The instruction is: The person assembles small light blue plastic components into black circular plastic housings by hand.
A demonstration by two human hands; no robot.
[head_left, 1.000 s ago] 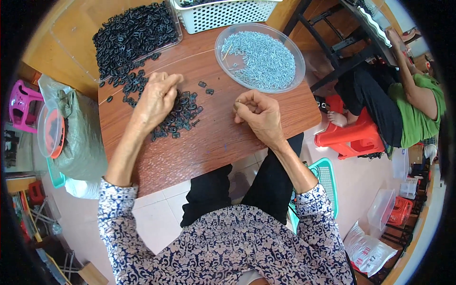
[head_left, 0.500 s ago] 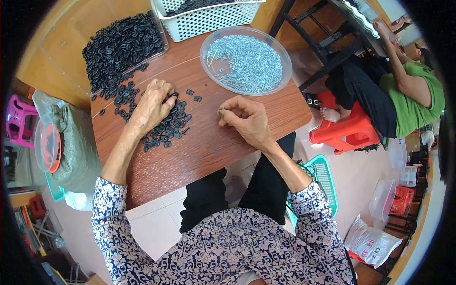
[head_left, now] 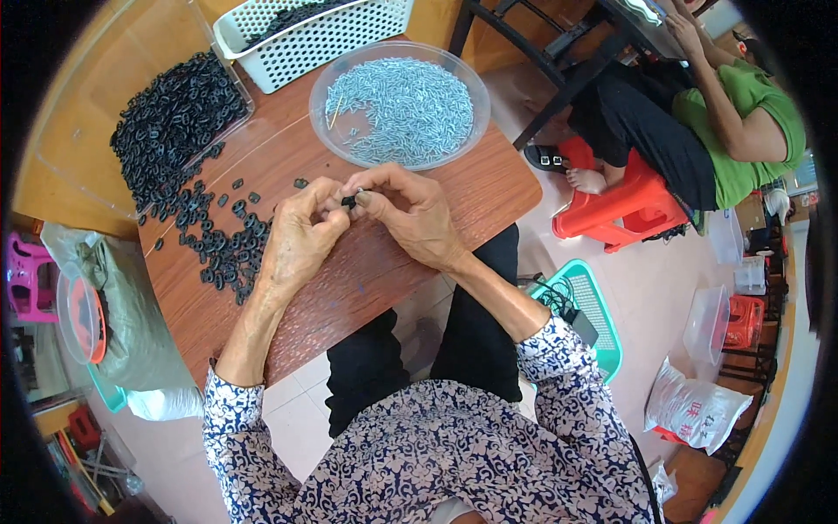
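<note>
Both hands meet over the table, fingertips almost touching. My left hand (head_left: 305,229) is closed, pinching a small black plastic part (head_left: 350,201) by its edge. My right hand (head_left: 412,217) is closed too, thumb and forefinger against the same part from the other side. A tiny silvery tip, like a screw, shows at its fingers; most of it is hidden. Loose black plastic parts (head_left: 229,253) lie scattered left of my left hand, near a large heap of them (head_left: 179,105). Beyond my hands stands a clear round bowl (head_left: 478,131) of small silvery-blue screws (head_left: 397,105).
A white perforated basket (head_left: 319,51) with dark pieces stands at the table's back. To the right a person in a green top (head_left: 746,131) sits on a red stool (head_left: 624,210). A green basket (head_left: 602,336) is on the floor, a sack (head_left: 144,306) at left.
My left hand has left the scattered black parts and moved right with one. My right hand has come left to meet it. The view has shifted, so the table sits further left.
</note>
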